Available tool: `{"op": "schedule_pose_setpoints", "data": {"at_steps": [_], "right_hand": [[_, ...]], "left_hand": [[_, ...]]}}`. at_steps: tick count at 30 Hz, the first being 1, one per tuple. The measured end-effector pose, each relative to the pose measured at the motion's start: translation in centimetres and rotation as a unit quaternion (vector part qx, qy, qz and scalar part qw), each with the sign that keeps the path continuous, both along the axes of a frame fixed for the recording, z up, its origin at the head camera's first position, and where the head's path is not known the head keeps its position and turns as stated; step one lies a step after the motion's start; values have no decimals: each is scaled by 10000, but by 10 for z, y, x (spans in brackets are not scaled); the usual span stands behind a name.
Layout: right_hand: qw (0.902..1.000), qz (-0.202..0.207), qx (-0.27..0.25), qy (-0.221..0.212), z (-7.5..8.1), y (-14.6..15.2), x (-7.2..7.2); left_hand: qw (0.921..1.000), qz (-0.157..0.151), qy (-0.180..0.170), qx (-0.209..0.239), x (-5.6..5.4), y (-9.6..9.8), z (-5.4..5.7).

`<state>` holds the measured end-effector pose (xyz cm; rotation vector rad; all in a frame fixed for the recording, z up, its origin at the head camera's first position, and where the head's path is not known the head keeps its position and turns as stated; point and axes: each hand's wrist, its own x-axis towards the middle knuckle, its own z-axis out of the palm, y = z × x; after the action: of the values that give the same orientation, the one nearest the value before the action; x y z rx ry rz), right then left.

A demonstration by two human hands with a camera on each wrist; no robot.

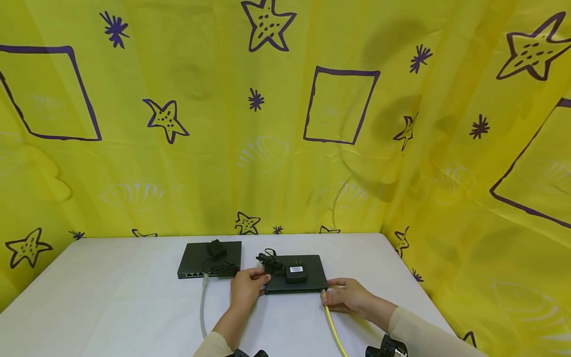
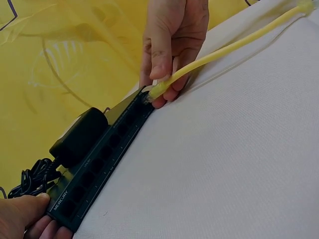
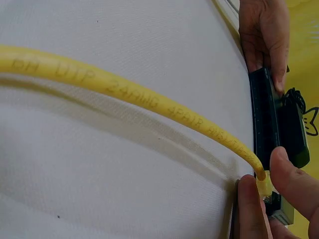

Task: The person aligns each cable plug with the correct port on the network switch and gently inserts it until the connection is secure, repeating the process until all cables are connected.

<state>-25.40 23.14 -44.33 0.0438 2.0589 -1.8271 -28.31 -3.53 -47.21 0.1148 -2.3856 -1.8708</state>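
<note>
A black network switch point(image 1: 314, 271) lies on the white table, its row of ports facing the person. My left hand point(image 1: 245, 290) grips its left front corner, thumb on top and fingers at the side and below. Between thumb and fingers, my right hand point(image 1: 350, 297) pinches the plug end of a yellow network cable point(image 1: 332, 327) at the switch's right front corner. In the left wrist view the clear plug point(image 2: 155, 93) is right at the end port. A black power adapter point(image 1: 296, 273) and its bundled cord point(image 1: 269, 260) rest on top of the switch.
To the left stands a second black switch point(image 1: 189, 255) carrying another adapter point(image 1: 216, 249) and cord. A grey network cable point(image 1: 202, 307) runs from its front toward the person. A yellow patterned curtain point(image 1: 214, 173) hangs behind and beside the white table point(image 1: 125, 297).
</note>
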Motion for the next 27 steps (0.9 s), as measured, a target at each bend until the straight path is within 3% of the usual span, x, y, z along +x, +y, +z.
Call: {"op": "schedule_pose_setpoints", "data": {"at_steps": [15, 27], "right_hand": [[9990, -135, 367, 197, -5, -2, -4], [9987, -99, 395, 315, -7, -2, -6]], "left_hand": [[10000, 21, -27, -80, -1, 3, -2], [9997, -89, -25, -216, -1, 1, 3]]}}
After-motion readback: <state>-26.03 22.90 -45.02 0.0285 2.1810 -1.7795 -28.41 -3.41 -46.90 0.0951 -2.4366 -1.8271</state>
